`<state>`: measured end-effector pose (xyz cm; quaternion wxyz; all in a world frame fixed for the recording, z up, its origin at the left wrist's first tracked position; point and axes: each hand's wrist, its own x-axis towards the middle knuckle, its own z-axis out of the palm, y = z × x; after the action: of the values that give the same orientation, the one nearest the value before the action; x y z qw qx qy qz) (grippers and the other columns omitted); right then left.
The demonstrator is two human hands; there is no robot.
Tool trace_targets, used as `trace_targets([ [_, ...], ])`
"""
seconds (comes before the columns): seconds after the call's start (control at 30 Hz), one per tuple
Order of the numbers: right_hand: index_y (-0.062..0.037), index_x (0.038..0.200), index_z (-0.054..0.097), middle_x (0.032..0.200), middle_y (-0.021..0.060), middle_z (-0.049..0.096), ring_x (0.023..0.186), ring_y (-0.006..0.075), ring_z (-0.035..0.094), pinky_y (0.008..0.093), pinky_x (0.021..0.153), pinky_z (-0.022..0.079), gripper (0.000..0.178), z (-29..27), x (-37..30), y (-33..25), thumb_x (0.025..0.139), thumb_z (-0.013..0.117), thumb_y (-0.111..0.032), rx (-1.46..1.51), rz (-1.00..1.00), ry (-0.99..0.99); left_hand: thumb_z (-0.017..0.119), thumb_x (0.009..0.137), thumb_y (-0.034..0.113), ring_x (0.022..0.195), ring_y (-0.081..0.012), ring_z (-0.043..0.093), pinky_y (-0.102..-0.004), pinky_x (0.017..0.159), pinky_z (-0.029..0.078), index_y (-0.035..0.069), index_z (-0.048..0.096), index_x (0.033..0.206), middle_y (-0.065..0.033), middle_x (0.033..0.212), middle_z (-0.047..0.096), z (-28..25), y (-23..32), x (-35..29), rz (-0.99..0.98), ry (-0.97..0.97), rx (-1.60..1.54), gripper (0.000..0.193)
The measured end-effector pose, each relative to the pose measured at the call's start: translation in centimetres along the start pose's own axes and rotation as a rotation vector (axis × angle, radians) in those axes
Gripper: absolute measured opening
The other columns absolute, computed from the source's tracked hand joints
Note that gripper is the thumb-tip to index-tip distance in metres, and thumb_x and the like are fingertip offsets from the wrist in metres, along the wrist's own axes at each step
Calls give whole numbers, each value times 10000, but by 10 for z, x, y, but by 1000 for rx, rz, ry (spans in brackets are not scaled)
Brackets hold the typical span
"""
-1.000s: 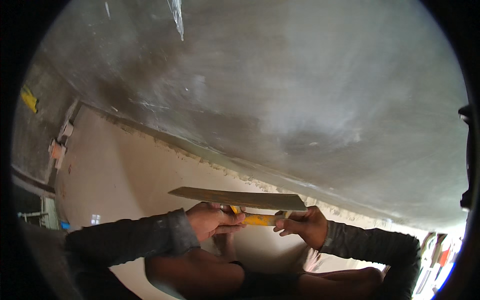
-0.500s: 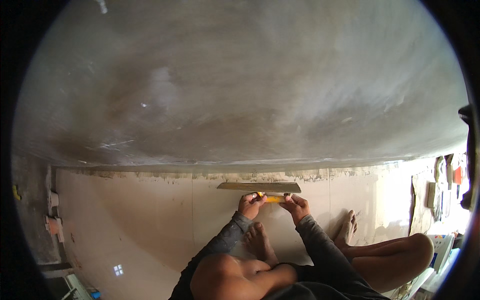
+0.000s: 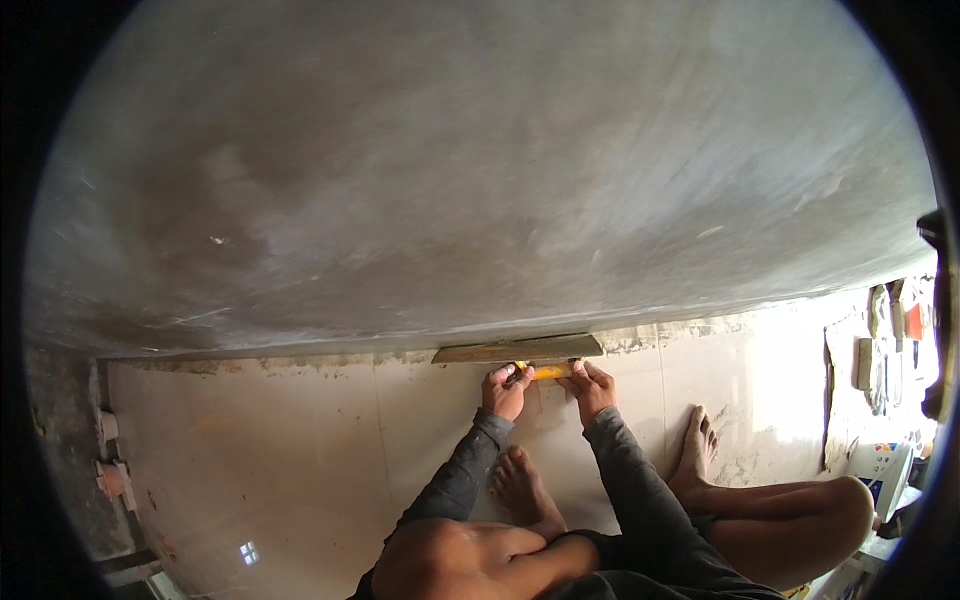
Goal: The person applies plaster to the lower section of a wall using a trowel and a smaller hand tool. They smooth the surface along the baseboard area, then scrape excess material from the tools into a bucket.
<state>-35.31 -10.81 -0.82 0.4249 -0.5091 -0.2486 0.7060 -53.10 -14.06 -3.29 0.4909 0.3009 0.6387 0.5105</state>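
A plastering trowel with a long, narrow blade [image 3: 515, 348] and a yellow handle [image 3: 552, 371] is held level in front of me. My left hand [image 3: 504, 390] pinches the left end of the handle, and my right hand [image 3: 590, 387] grips its right end. The blade lies along the foot of the grey plastered wall [image 3: 480, 180], close to where the wall meets the floor. Whether its edge presses on the plaster I cannot tell. Both arms reach forward in dark sleeves.
Pale floor tiles [image 3: 290, 430] carry plaster smears along the wall's base. My bare feet rest on them, the right one [image 3: 697, 445] farther out. Orange blocks [image 3: 112, 482] stand at the left edge. On the right are a white bucket [image 3: 882, 465] and a board [image 3: 843, 390] with wood pieces.
Both hands have pushed the trowel forward, away from me, up to the wall's base. My view has shifted slightly. The grip on the handle looks the same.
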Motion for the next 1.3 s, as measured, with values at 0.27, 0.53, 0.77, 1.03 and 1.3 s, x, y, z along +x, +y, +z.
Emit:
trace_targets([
  [0.27,79,1140,652,1107,121,674,1032,186,661,339,971,562,345,14,-17,-33,1053,576,-246,-82,-106,-57,740,938,139,724,-75,583,-263,674,484,-39,679,892,-3,775,671,-2,48,-8,121,-19,195,194],
  [0.53,126,1072,637,1037,156,697,993,210,689,354,961,562,356,15,-63,-73,1041,593,-226,-124,-139,-88,726,945,133,672,-80,480,-253,650,434,-52,656,879,-17,743,620,2,112,-55,258,-17,11,208],
  [0.77,110,1128,632,1092,145,673,1045,218,674,353,976,571,365,0,-46,-38,1036,600,-242,-139,-13,-70,709,936,203,594,-187,581,-330,597,477,-11,676,888,-100,665,639,5,35,-40,136,35,176,223],
  [1.03,111,1120,622,1054,126,662,1010,215,675,359,955,584,372,-6,-10,-10,1027,621,-249,-81,-25,-30,725,928,205,634,-208,626,-345,637,517,-28,692,947,-118,705,659,1,13,-8,171,-3,329,236],
  [1.3,69,1072,662,1000,68,661,948,150,653,330,933,573,308,9,-23,-60,1038,604,-232,-186,-158,-53,723,936,177,666,-151,651,-309,638,511,-45,682,889,-105,741,704,20,62,-16,219,65,212,230],
])
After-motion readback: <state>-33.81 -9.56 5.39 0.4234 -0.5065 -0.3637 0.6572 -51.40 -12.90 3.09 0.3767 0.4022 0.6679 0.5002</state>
